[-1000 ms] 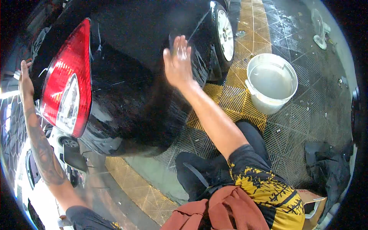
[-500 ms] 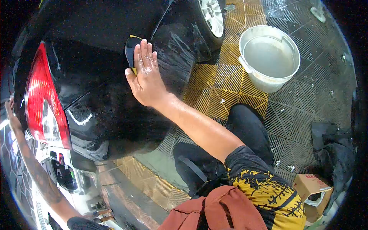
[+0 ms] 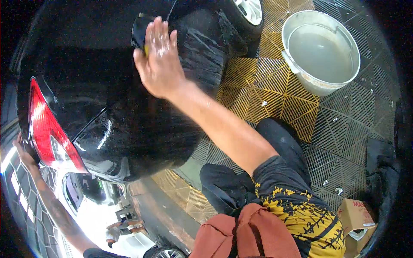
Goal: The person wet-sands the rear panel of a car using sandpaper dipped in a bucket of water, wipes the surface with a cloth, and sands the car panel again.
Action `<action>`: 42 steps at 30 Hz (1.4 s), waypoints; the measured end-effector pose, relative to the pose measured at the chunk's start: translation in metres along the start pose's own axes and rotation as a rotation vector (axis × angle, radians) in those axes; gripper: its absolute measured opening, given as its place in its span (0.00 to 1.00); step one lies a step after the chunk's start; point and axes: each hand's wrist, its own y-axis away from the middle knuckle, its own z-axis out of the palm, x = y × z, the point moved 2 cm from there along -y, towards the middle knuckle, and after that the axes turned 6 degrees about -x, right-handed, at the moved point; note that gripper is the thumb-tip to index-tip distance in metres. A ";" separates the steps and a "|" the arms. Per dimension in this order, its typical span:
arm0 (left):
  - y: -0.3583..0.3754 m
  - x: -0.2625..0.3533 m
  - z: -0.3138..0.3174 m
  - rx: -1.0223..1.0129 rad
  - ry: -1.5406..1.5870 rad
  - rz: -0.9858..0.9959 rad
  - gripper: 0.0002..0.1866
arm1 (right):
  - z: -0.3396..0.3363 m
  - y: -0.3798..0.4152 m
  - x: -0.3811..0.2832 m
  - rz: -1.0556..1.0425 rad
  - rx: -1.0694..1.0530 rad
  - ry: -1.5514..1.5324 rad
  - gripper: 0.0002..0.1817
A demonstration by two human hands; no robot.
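My right hand (image 3: 161, 64) lies with its fingers stretched over a black pad with a yellow edge (image 3: 138, 32), pressing it against the side of a black car (image 3: 77, 64). The back of this hand is wet and shiny. Only part of the pad shows beyond the fingers. At the far left, my left hand (image 3: 26, 152) rests by the car's rear edge near the red tail light (image 3: 43, 124); its fingers look extended, with nothing visible in them. Wet streaks mark the bodywork near the wheel (image 3: 249, 10).
A white bucket (image 3: 297, 75) of cloudy water stands on the yellow and grey grid floor (image 3: 275, 86) to the right. A cardboard box (image 3: 355, 213) and dark cloth (image 3: 383, 185) lie at lower right. Another person (image 3: 114, 234) and a white vehicle (image 3: 94, 215) are behind, lower left.
My right hand has moved up and slightly left in view with the pad under it. The view has shifted, so the bucket sits farther right and the tail light lower.
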 end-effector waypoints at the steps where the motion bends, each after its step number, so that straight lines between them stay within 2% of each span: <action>1: 0.002 0.002 0.002 -0.036 0.018 -0.016 0.32 | 0.002 0.000 -0.003 0.011 0.000 -0.018 0.37; 4: 0.008 0.005 0.004 0.008 -0.082 0.033 0.32 | 0.001 0.033 -0.027 -0.030 -0.115 -0.054 0.38; 6: 0.016 0.009 0.013 0.049 -0.009 0.015 0.32 | -0.004 0.059 -0.041 -0.090 -0.261 -0.104 0.41; 9: 0.015 0.010 0.017 0.053 0.125 -0.066 0.32 | -0.002 0.020 -0.019 -0.063 -0.095 0.023 0.39; 10: 0.005 0.000 0.005 0.027 0.023 0.009 0.32 | 0.000 0.003 -0.013 -0.016 -0.071 0.124 0.39; 11: 0.004 0.000 0.003 0.006 -0.076 0.086 0.32 | 0.003 0.005 -0.014 -0.009 -0.073 0.108 0.39; 12: 0.003 -0.002 0.002 0.015 -0.058 0.057 0.32 | 0.004 0.005 -0.017 -0.007 -0.070 0.093 0.40; 15: -0.003 -0.010 -0.004 -0.012 -0.139 0.132 0.32 | -0.006 0.058 -0.046 -0.075 -0.245 -0.028 0.41; 16: -0.010 -0.015 -0.010 -0.036 -0.156 0.150 0.32 | -0.005 0.053 -0.043 -0.087 -0.246 -0.028 0.41; 19: -0.007 -0.014 -0.002 0.032 -0.148 0.138 0.32 | 0.002 0.011 -0.022 -0.051 -0.125 0.164 0.39; 20: 0.000 -0.008 0.004 0.056 -0.158 0.139 0.32 | 0.003 0.001 -0.020 0.006 -0.115 0.101 0.38; 21: 0.004 -0.007 0.007 -0.007 -0.165 0.143 0.33 | 0.006 0.007 -0.025 -0.012 -0.108 0.109 0.38; 22: 0.007 -0.006 0.013 0.108 -0.150 0.176 0.34 | 0.008 0.015 -0.032 -0.033 -0.095 0.117 0.37; 24: 0.007 -0.006 0.015 0.063 -0.151 0.168 0.34 | 0.000 0.048 -0.053 -0.074 -0.237 0.123 0.37; 25: 0.009 -0.008 0.017 0.105 -0.217 0.212 0.35 | 0.000 0.048 -0.051 -0.079 -0.263 0.168 0.38; 26: 0.006 -0.010 0.019 0.072 -0.130 0.264 0.37 | 0.003 0.041 -0.045 -0.096 -0.237 0.283 0.38; 28: -0.018 -0.036 0.002 0.011 -0.089 0.244 0.37 | 0.009 0.013 -0.030 -0.100 -0.132 0.365 0.39; 30: -0.007 -0.022 0.013 0.067 -0.214 0.287 0.38 | 0.012 0.009 -0.040 -0.171 -0.096 0.331 0.37; 33: 0.008 -0.009 0.024 0.130 -0.230 0.269 0.40 | 0.021 0.049 -0.079 -0.365 -0.281 0.010 0.37; 34: 0.008 -0.006 0.026 0.126 -0.234 0.256 0.40 | 0.021 0.047 -0.077 -0.362 -0.305 0.043 0.38; 36: 0.008 -0.002 0.028 0.123 -0.196 0.221 0.41 | 0.021 0.018 -0.059 -0.369 -0.146 0.137 0.36; 37: 0.009 -0.001 0.031 0.117 -0.166 0.175 0.41 | 0.021 -0.002 -0.050 -0.253 -0.130 0.203 0.35; 38: 0.006 -0.006 0.031 0.109 -0.167 0.171 0.41 | 0.020 -0.021 -0.046 -0.164 -0.090 0.103 0.34; 40: -0.003 -0.012 0.025 0.105 -0.228 0.263 0.42 | 0.026 -0.001 -0.056 -0.179 -0.128 0.200 0.35; 42: -0.004 -0.013 0.023 0.114 -0.255 0.221 0.42 | 0.027 0.052 -0.070 -0.329 -0.190 -0.013 0.39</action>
